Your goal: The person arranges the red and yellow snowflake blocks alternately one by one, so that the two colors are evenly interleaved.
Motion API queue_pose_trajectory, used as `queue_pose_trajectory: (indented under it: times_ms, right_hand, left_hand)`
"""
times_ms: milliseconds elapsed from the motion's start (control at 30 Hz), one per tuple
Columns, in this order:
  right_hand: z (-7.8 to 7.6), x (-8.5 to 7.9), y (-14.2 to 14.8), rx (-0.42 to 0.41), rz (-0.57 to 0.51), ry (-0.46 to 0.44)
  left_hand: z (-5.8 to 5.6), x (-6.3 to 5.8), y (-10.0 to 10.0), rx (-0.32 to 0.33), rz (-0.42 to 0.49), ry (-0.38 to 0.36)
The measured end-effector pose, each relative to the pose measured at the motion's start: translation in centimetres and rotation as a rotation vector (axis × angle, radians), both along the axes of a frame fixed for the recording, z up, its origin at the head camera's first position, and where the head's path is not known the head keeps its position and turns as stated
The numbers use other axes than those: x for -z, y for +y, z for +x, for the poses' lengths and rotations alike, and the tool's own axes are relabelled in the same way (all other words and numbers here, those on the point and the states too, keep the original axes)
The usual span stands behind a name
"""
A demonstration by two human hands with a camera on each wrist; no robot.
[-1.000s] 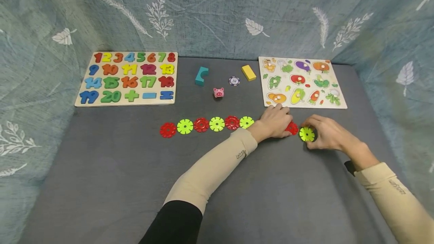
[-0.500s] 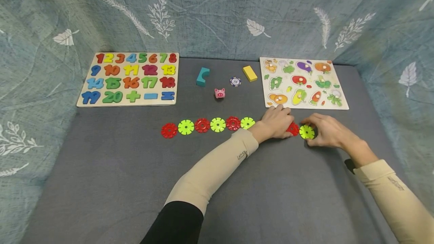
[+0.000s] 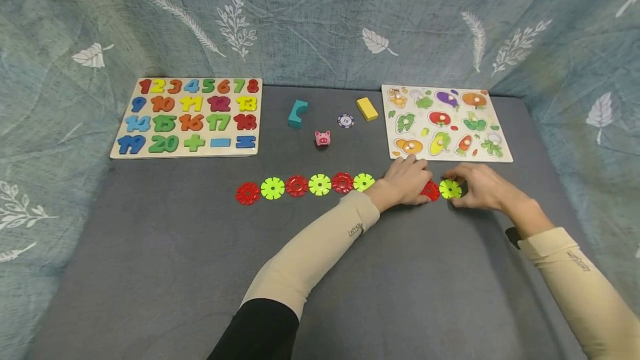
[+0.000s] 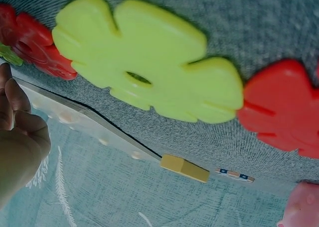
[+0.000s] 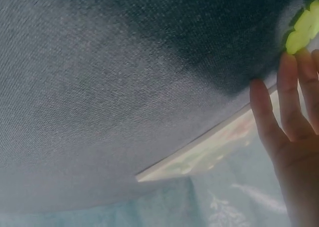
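Note:
A row of notched plastic interlocking discs, alternating red and yellow-green, runs across the dark table in the head view, from the far-left red disc (image 3: 248, 193) rightward. My left hand (image 3: 406, 181) lies over the row's right part, thumb and fingers at the edges of a red interlocking disc (image 3: 431, 190) that it partly hides. Just right of that one, my right hand (image 3: 482, 186) pinches a yellow-green interlocking disc (image 3: 450, 189) between thumb and fingers, edge close against the red one. In the left wrist view, a yellow-green disc (image 4: 164, 53) sits between two red ones.
Behind the row stand a pink pig figure (image 3: 322, 138), a poker chip (image 3: 345, 120), a teal arch block (image 3: 297, 114) and a yellow block (image 3: 367, 109). A number puzzle board (image 3: 186, 150) is back left, a vegetable puzzle board (image 3: 480, 155) back right. Patterned cloth (image 3: 320, 26) hangs behind.
My right hand has shifted slightly up and left with the yellow-green disc, bringing it level with the red one beside it. The left hand stays in place.

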State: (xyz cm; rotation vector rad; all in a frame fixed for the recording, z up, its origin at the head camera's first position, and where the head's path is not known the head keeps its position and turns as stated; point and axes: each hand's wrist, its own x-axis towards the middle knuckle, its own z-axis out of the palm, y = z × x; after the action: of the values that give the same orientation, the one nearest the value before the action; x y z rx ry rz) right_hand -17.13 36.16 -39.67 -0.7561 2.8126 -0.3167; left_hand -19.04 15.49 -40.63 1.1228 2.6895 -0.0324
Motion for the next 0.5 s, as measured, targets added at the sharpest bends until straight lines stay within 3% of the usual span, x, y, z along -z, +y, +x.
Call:
queue_pose_trajectory:
  times_ms: [500]
  right_hand:
    - [0.31,0.98,-0.33,0.050,-0.061,-0.017]
  left_hand:
    - [-0.15,0.14,-0.18,-0.020,0.006,-0.059]
